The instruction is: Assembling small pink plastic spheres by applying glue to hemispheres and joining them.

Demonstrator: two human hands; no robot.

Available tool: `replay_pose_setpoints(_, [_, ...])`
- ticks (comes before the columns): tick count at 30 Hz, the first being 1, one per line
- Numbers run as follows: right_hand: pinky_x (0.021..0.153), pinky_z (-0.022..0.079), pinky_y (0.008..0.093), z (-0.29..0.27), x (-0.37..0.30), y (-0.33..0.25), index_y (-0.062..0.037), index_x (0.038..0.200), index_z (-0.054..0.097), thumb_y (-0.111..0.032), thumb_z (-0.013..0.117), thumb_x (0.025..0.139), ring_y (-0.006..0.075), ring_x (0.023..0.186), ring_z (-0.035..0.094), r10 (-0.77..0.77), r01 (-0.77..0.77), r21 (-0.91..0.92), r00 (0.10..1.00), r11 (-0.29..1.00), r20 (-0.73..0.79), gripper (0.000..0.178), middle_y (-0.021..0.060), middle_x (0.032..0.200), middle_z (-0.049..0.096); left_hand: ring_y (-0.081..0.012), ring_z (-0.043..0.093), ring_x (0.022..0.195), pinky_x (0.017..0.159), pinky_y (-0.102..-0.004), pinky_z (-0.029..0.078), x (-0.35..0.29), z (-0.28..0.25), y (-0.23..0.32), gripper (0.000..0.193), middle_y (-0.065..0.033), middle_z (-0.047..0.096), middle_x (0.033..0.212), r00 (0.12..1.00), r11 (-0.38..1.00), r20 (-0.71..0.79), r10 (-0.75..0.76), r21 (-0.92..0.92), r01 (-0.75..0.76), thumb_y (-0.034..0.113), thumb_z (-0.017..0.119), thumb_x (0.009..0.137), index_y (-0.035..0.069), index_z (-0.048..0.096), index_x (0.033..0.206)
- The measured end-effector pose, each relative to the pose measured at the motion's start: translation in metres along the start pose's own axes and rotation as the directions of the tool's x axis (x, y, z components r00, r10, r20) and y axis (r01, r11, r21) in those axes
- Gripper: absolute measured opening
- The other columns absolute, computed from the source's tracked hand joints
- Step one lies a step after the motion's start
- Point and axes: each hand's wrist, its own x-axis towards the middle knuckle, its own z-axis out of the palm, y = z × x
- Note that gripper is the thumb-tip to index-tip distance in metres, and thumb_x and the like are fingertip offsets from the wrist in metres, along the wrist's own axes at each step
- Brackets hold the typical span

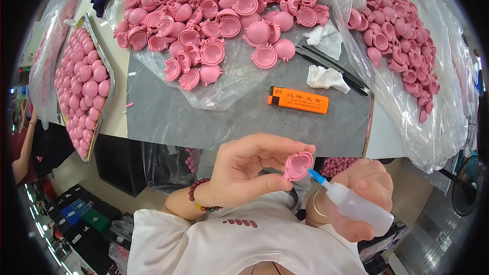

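Between the thumb and fingers of my left hand [249, 165] sits a small pink plastic half shell [297, 167], its hollow side facing up toward me. My right hand [364, 186] is wrapped round a translucent white squeeze bottle [360, 209] with a blue nozzle [317, 175]. The nozzle's thin tip points at the shell's hollow, at or very near its right rim; whether it touches I cannot tell. Both hands are in front of the table's near edge, above my lap. On the grey mat [163, 117] beyond them rests an orange box [298, 100] with a black end.
A large heap of pink shells [209, 7] lies on clear plastic sheeting at the back. More shells [395, 35] lie in plastic at the right. A tray of pink domes [84, 89] stands left. A black box cutter [333, 69] and crumpled white tissues [326, 79] are near the orange box.
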Motion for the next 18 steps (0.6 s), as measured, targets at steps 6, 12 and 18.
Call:
replay_pose_setpoints(6, [0.034,0.027,0.0218,-0.0012,0.0013,-0.0001,0.0067,0.079,0.055,-0.051,0.048,0.079,0.011,0.045,0.043,0.021,-0.021,-0.006,0.996,1.0,-0.086,0.058,0.0051,0.062,0.054,-0.0283,0.052,0.101,0.084,-0.0349,0.045,-0.0007,0.0015,0.0019,0.043,-0.0279,0.051,0.105,1.0,0.999,-0.023,0.001,0.05,0.0,-0.003,0.067,0.066,-0.006,0.047,0.104])
replay_pose_setpoints(12, [0.034,0.027,0.0216,0.0035,-0.0004,-0.0012,0.0064,0.076,0.055,-0.049,0.048,0.08,0.0105,0.044,0.043,0.03,-0.036,-0.057,0.994,0.998,-0.103,0.056,0.0051,0.061,0.053,-0.0276,0.057,0.092,0.077,-0.0324,0.048,-0.0011,-0.0028,0.0057,0.045,-0.0264,0.054,0.101,0.983,0.863,0.044,0.177,0.473,-0.176,-0.004,0.069,0.063,-0.006,0.05,0.103])
replay_pose_setpoints(18, [0.042,0.021,0.0218,0.0002,-0.008,0.0052,0.0082,0.098,0.049,-0.047,0.036,0.083,0.0124,0.049,0.033,0.005,0.007,0.092,0.992,0.996,-0.125,0.059,0.0033,0.059,0.037,-0.025,0.061,0.08,0.067,-0.0281,0.048,0.0047,-0.0037,0.0029,0.043,-0.0237,0.057,0.097,0.882,0.498,0.155,0.445,0.775,-0.388,-0.006,0.069,0.06,-0.002,0.052,0.099])
